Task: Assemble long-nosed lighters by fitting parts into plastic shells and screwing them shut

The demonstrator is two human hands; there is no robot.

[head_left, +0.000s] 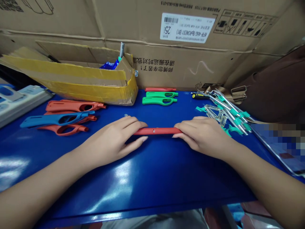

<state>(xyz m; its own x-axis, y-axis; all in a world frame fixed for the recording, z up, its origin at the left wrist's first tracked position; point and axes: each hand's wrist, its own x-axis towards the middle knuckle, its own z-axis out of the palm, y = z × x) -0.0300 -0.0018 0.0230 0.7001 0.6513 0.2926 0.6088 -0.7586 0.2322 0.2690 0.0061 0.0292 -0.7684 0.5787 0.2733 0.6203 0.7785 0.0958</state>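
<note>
Cardboard backs the blue table — at frame centre, the left hand and right hand clasp opposite ends of a red casing; uneven pressure could twist it loose.

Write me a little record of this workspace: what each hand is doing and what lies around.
Left hand: at the left end of a red piece
Right hand: on its right end
Surface: blue table
Left side: red shells, blue shell
Far side: green shells, cardboard box with yellow tape
Right side: metal rods with turquoise bits, yellow-and-black handle
</note>
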